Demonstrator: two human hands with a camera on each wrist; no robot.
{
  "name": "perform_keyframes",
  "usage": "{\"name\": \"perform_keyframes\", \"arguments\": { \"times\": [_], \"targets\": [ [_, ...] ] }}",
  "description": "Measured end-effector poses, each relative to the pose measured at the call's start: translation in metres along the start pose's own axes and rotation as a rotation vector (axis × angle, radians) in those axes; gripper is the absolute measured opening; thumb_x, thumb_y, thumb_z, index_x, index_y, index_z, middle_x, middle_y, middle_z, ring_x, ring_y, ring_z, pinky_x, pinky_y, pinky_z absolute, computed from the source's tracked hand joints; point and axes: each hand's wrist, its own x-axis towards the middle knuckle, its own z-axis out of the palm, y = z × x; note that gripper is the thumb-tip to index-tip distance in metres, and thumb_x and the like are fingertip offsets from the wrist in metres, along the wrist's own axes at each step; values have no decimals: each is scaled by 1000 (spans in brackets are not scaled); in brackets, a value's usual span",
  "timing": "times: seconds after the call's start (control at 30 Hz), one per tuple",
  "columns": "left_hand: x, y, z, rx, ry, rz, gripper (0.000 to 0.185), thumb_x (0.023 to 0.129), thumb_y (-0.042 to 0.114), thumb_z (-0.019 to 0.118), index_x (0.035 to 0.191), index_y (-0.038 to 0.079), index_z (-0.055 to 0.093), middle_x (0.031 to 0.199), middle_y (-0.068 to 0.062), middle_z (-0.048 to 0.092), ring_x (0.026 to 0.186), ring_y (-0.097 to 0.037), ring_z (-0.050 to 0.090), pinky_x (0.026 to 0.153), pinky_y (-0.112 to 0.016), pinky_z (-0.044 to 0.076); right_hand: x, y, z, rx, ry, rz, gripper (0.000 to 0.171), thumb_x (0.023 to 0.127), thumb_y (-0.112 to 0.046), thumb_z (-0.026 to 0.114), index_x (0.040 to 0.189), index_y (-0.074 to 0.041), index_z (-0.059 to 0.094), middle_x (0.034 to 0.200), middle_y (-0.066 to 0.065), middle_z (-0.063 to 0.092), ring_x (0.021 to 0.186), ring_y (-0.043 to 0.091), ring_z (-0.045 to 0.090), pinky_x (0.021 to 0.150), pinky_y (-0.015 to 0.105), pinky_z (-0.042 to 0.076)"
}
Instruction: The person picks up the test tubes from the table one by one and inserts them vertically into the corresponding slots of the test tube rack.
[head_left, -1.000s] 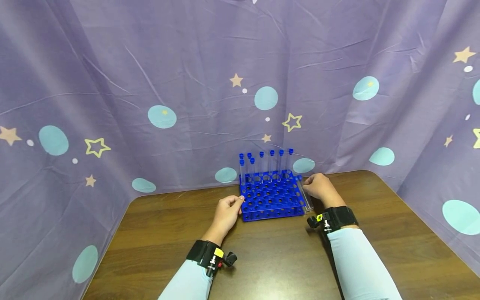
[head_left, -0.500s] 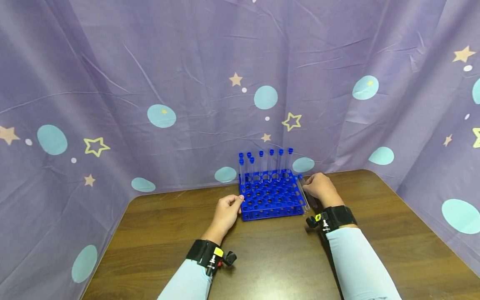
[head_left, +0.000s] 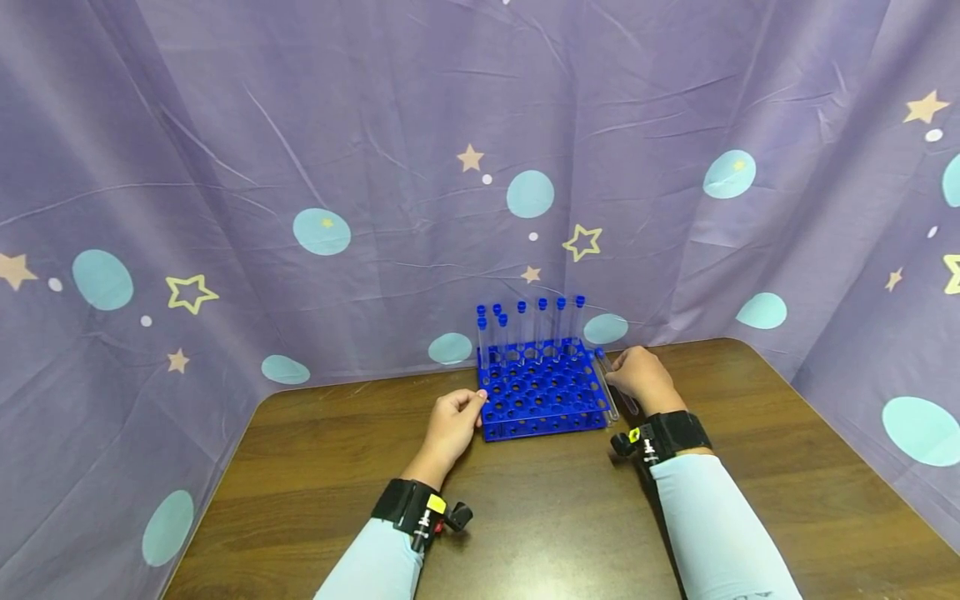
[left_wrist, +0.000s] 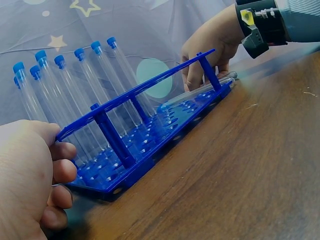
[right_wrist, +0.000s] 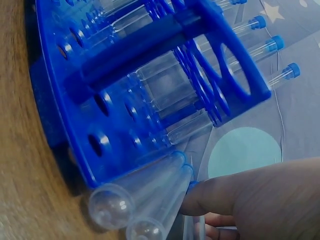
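A blue test tube rack (head_left: 543, 421) stands on the table with several clear, blue-capped test tubes (left_wrist: 90, 75) upright in its back and left holes. My left hand (head_left: 453, 425) grips the rack's left edge, thumb on the upper plate and fingers curled below it. Two more test tubes (right_wrist: 150, 200) lie side by side along the rack's right end. Just right of them, my right hand (head_left: 641, 379) pinches another capped test tube (right_wrist: 194, 227) between thumb and fingers. Part of that tube is hidden behind the thumb in the right wrist view.
The brown wooden table (head_left: 540, 508) runs under both forearms. A purple curtain (head_left: 405, 208) with stars and teal spots hangs right behind the rack. Each wrist wears a black strap (head_left: 678, 432) with a small camera.
The lower end of the tube in my right hand has swung slightly right, away from the tubes beside the rack. My left hand and the rack have stayed in place.
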Motion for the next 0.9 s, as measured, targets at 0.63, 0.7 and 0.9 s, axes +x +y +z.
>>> {"name": "perform_keyframes", "arguments": {
  "times": [0.63, 0.7, 0.9],
  "targets": [
    [-1, -1, 1, 14, -7, 0, 37, 114, 30, 69, 87, 6, 78, 65, 2, 63, 71, -15, 61, 84, -31, 51, 0, 1, -9, 124, 47, -21, 29, 98, -27, 74, 108, -1, 82, 116, 21, 81, 104, 38, 75, 100, 58, 61],
    [-1, 0, 1, 14, -7, 0, 37, 114, 30, 70, 88, 5, 78, 65, 3, 62, 71, -14, 61, 84, -31, 51, -1, -3, -14, 140, 71, -34, 31, 99, -27, 73, 110, 0, 81, 118, 22, 81, 104, 38, 75, 100, 58, 60],
    [-1, 1, 0, 13, -7, 0, 36, 114, 29, 69, 89, 5, 79, 65, 5, 61, 70, -14, 61, 84, -32, 51, -5, -18, -25, 195, 151, -76, 34, 98, -26, 72, 116, 2, 79, 115, 23, 80, 103, 38, 75, 97, 56, 60]
  ]
}}
